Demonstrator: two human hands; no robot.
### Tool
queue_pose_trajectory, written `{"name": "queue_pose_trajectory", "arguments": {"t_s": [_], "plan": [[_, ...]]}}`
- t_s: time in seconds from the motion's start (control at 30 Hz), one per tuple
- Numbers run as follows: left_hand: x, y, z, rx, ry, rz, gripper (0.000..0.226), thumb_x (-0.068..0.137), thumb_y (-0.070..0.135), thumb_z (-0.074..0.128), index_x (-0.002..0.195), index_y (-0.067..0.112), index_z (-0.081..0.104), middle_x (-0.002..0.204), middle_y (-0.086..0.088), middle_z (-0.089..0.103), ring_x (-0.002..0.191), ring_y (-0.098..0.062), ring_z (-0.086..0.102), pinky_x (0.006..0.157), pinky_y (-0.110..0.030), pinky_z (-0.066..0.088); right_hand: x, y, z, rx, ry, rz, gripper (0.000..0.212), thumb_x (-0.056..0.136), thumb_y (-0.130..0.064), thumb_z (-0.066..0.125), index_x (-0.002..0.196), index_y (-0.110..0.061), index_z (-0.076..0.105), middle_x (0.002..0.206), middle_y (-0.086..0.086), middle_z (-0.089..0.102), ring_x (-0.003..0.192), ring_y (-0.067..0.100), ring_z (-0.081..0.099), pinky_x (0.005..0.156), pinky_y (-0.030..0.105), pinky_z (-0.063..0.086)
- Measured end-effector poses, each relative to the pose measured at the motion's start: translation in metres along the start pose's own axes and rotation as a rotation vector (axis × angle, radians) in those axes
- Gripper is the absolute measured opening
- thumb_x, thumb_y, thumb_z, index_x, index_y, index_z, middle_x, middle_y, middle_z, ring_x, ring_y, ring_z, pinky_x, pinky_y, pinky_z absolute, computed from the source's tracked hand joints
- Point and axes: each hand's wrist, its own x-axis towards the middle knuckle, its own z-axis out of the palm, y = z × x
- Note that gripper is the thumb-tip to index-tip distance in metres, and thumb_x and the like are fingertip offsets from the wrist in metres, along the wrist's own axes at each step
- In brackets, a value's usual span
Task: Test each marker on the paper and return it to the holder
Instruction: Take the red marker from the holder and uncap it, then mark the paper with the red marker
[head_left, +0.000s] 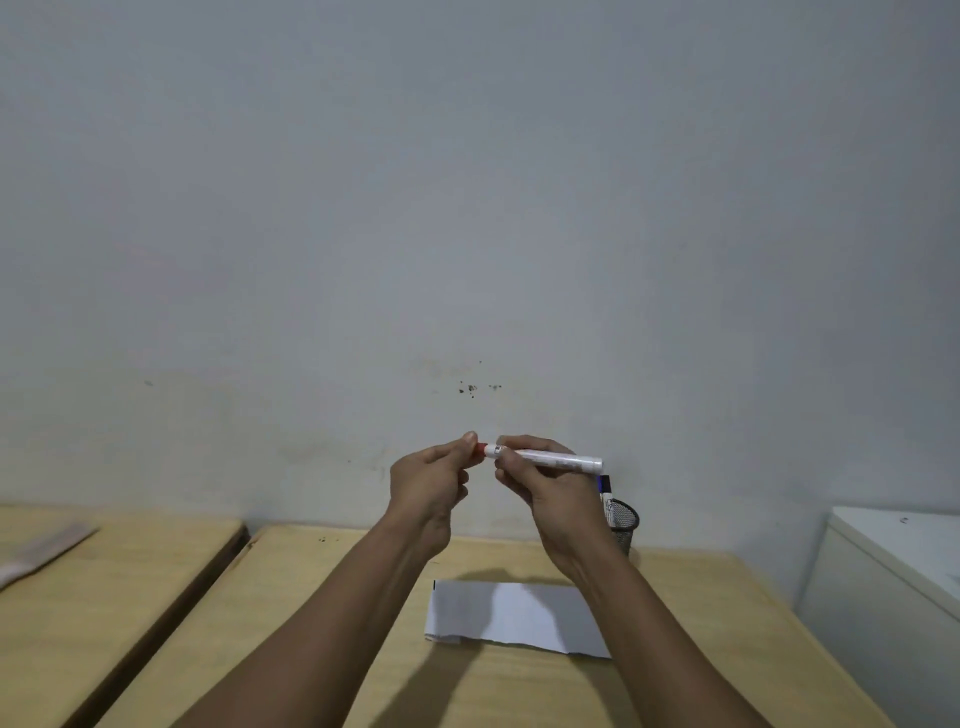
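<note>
Red cap (479, 450) mostly hidden in left hand's fingers (462, 451).

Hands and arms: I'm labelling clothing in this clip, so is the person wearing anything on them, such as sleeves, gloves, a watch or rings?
Nothing is visible. The left hand and right hand are bare, with no gloves, rings or watch showing. Both forearms are bare to the bottom edge of the frame; no sleeve enters the view.

Single head-worn view is looking forward, slightly downward, facing the wall (467, 208); the tabletop (332, 597) is lying close beneath it.
</note>
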Motion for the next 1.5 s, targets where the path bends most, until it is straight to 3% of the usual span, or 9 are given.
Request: {"name": "queue_pose_trajectory", "arguments": {"t_s": [0.17,0.33,0.4,0.6,0.93,1.1,1.17,1.27,1.5], "plan": [[0.013,-0.004,-0.017,0.06,0.028,0.016,0.012,0.086,0.021,0.074,0.084,0.01,0.078,0.084,-0.003,0.077,0.064,-0.014,0.05,0.065,-0.028,0.045,-0.004,0.013,-0.004,-0.102,-0.08,-0.007,0.023,0.088,0.003,0.071,0.105,-0.01,0.079,0.108,0.007,0.08,0.108,0.022,0.07,0.099,0.036,0.054],[0.033,-0.029,-0.059,0.534,0.07,0.323,0.008,0.084,0.022,0.075,0.077,0.019,0.078,0.075,0.009,0.077,0.077,-0.002,0.067,0.072,-0.026,0.048,-0.005,0.028,-0.017,-0.032,-0.034,0.062,0.017,0.087,0.004,0.071,0.094,-0.01,0.079,0.099,0.005,0.081,0.098,0.019,0.074,0.087,0.031,0.059],[0.044,-0.048,-0.082,0.795,0.089,0.346,0.006,0.082,0.027,0.075,0.085,0.022,0.078,0.075,0.013,0.075,0.076,0.0,0.066,0.074,-0.029,0.052,-0.005,0.04,-0.024,-0.039,-0.025,0.087,0.015,0.086,0.005,0.072,0.094,-0.007,0.078,0.094,0.007,0.08,0.094,0.019,0.074,0.083,0.03,0.06],[0.062,-0.085,-0.126,1.277,0.089,0.307,0.036,0.084,0.03,0.072,0.119,0.027,0.064,0.092,0.014,0.074,0.097,-0.015,0.063,0.092,-0.04,0.044,-0.006,0.066,-0.039,-0.063,-0.03,0.153,0.017,0.086,0.008,0.071,0.1,-0.001,0.075,0.089,0.009,0.077,0.083,0.016,0.071,0.08,0.03,0.062],[0.065,-0.1,-0.132,1.324,0.08,0.264,0.051,0.083,0.025,0.068,0.132,0.023,0.053,0.104,0.01,0.074,0.11,-0.019,0.059,0.094,-0.038,0.037,-0.002,0.081,-0.046,-0.09,-0.026,0.198,0.021,0.084,0.009,0.073,0.103,0.0,0.074,0.096,0.015,0.076,0.088,0.022,0.071,0.081,0.033,0.063],[0.051,-0.102,-0.13,1.354,0.14,0.568,0.036,0.081,0.036,0.073,0.113,0.025,0.059,0.107,0.005,0.059,0.102,-0.02,0.053,0.082,-0.038,0.032,-0.001,0.09,-0.042,-0.167,-0.027,0.152,0.014,0.082,0.005,0.077,0.094,0.001,0.072,0.082,0.012,0.077,0.079,0.021,0.073,0.076,0.032,0.063],[0.037,-0.102,-0.123,1.387,0.007,0.661,0.027,0.083,0.043,0.069,0.104,0.028,0.063,0.1,0.01,0.059,0.097,-0.016,0.053,0.082,-0.037,0.032,0.001,0.096,-0.038,-0.227,-0.031,0.151,0.013,0.083,-0.003,0.079,0.091,0.002,0.07,0.074,0.012,0.073,0.07,0.02,0.07,0.069,0.032,0.062],[0.019,-0.103,-0.117,1.567,-0.211,0.672,0.033,0.087,0.055,0.052,0.109,0.033,0.065,0.114,0.012,0.062,0.106,-0.014,0.051,0.087,-0.04,0.034,0.003,0.111,-0.031,-0.365,-0.066,0.183,0.019,0.088,-0.014,0.076,0.092,0.001,0.066,0.071,0.013,0.07,0.062,0.021,0.067,0.061,0.033,0.059],[0.011,-0.108,-0.12,1.685,-0.369,0.529,0.033,0.095,0.046,0.042,0.119,0.038,0.063,0.14,0.013,0.054,0.126,-0.013,0.044,0.098,-0.046,0.029,0.02,0.144,-0.024,-0.451,-0.174,0.318,0.009,0.09,-0.018,0.073,0.093,-0.01,0.075,0.079,0.014,0.072,0.068,0.023,0.067,0.067,0.037,0.057]]}}
